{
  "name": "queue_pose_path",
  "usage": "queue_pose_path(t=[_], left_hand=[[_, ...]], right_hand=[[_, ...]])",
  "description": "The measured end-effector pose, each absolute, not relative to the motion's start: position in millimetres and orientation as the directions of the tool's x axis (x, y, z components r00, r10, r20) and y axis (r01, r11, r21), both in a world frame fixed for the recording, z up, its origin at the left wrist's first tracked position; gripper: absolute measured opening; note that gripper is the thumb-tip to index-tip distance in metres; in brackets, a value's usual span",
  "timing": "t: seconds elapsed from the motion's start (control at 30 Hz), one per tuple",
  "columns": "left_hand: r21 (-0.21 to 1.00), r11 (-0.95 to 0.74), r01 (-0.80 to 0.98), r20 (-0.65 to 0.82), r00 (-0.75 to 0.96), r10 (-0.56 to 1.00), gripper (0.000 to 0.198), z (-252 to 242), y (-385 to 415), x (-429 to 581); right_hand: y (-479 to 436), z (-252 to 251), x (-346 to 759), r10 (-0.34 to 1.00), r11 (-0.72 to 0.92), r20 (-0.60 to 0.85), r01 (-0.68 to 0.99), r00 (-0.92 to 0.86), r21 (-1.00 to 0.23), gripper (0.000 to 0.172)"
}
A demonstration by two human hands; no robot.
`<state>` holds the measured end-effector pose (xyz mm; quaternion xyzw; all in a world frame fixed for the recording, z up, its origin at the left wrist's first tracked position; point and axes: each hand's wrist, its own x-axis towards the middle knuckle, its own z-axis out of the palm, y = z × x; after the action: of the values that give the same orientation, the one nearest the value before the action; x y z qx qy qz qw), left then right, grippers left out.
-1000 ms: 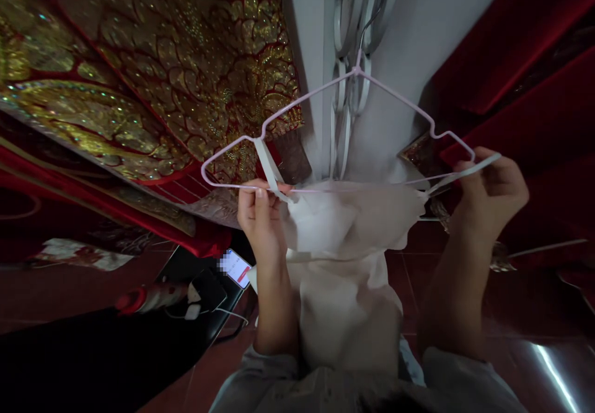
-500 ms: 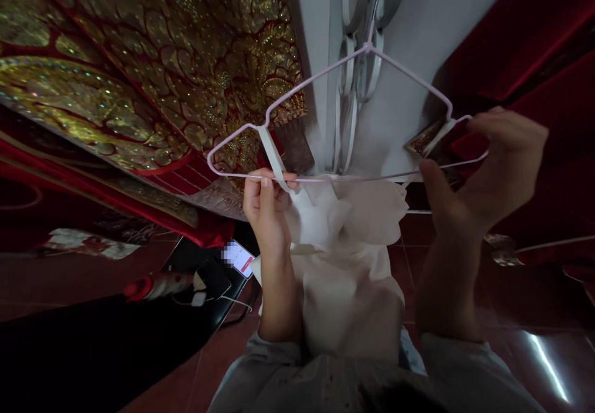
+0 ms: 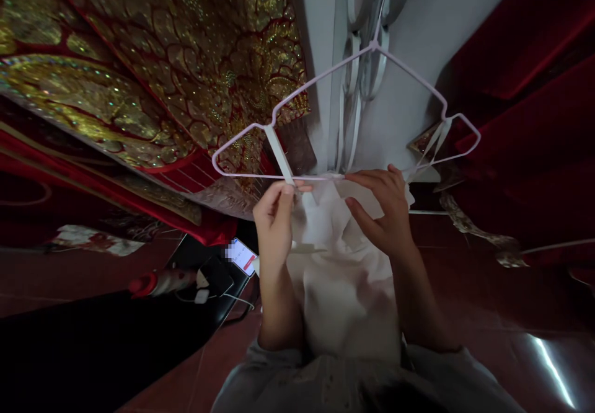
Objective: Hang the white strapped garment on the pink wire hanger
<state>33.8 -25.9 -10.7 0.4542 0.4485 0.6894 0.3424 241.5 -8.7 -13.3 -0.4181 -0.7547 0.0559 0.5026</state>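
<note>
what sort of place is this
Possibly a clothing shop or costume room; the view can't settle which. Gold-sequinned red fabric fills the upper left, dark red cloth is at the right, and a white garment has its straps looped over a pale pink hanger.

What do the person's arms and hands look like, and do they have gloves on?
No gloves! The left hand and right hand are both bare. The forearms are uncovered too, and I can't see a watch or bracelet. The sleeves look greyish in this dim light, loose and short, ending around the elbows.
</note>
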Motion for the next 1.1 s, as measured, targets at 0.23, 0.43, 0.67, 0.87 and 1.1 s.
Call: queue_pose_path(t=[0.23,0.43,0.67,0.87,1.1], left_hand=[[0.828,-0.411,-0.382,0.341,-0.239,0.909,0.033,51.6,-37.4,16.9],[0.725,-0.656,-0.211,0.466,-0.55,0.692,0.022,49.0,-12.1,-13.2],[0.851,-0.435,-0.296,0.279,-0.448,0.85,0.038,6.7,-10.1,14.0],[0.824,-0.476,-0.308,0.329,-0.423,0.844,0.046,17.5,-12.0,41.5],[0.821,-0.485,-0.302,0.329,-0.444,0.834,0.048,5.5,-9.7,41.3]], right_hand=[[-7.3,-14.0,246.8,0.691,0.632,0.708,0.599,-0.147,-0.492,0.027],[-8.9,-14.5,252.1,0.683,0.649,0.711,0.583,-0.164,-0.489,0.029],[-14.7,-13.7,246.8,0.694,0.649,0.694,0.583,-0.191,-0.489,0.036],[-11.8,-42.8,259.0,0.466,0.594,0.764,0.482,0.446,-0.644,0.03],[9.5,-41.1,285.5,0.731,0.354,0.458,0.293,0.506,-0.888,0.045]])
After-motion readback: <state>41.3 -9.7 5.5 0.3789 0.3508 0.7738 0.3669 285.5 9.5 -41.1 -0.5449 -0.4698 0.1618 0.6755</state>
